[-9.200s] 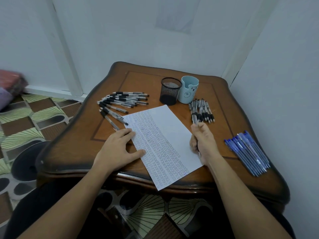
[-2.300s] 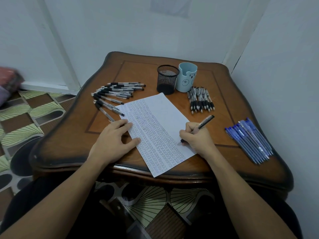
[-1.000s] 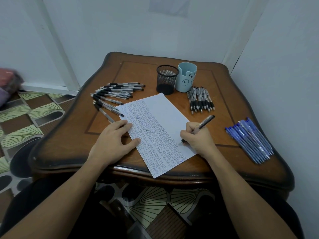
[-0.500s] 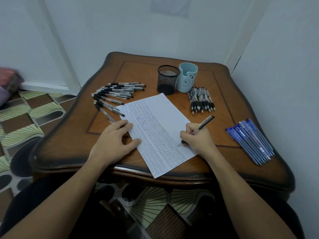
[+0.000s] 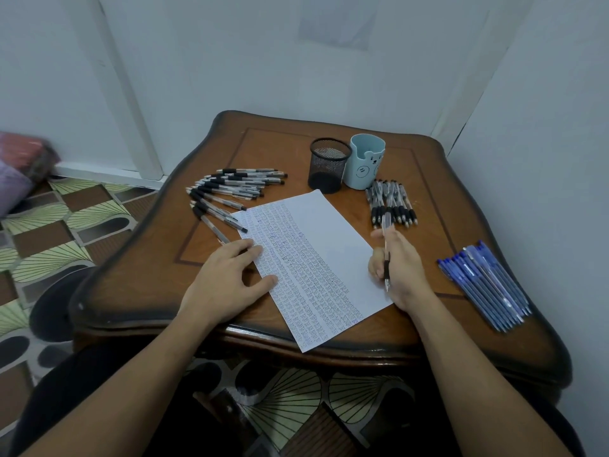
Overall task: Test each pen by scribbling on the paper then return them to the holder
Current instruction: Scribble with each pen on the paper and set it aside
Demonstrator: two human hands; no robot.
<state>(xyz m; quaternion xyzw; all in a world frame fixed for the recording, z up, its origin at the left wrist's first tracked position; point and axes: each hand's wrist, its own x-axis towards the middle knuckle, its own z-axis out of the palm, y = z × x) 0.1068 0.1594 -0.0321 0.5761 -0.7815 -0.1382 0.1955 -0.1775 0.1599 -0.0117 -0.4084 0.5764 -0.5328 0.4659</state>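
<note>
1. Two hands in view; L hand [image 5: 227,280] flat on white scribble-covered paper sheet [image 5: 316,232], fingers spread.
2. R hand [image 5: 397,268] at sheet's right edge, fingers curled round clear black-grip pen [image 5: 386,245], tip toward person.
3. Black mesh holder [image 5: 328,166] behind sheet.

A brown wooden bench [image 5: 280,150] with a wavy dark rim stands in a corner of pale walls [image 5: 230,61]. A white upright strip [image 5: 131,110] runs down the far wall at left. The floor [image 5: 49,225] shows green fan shapes and brown squares.
</note>
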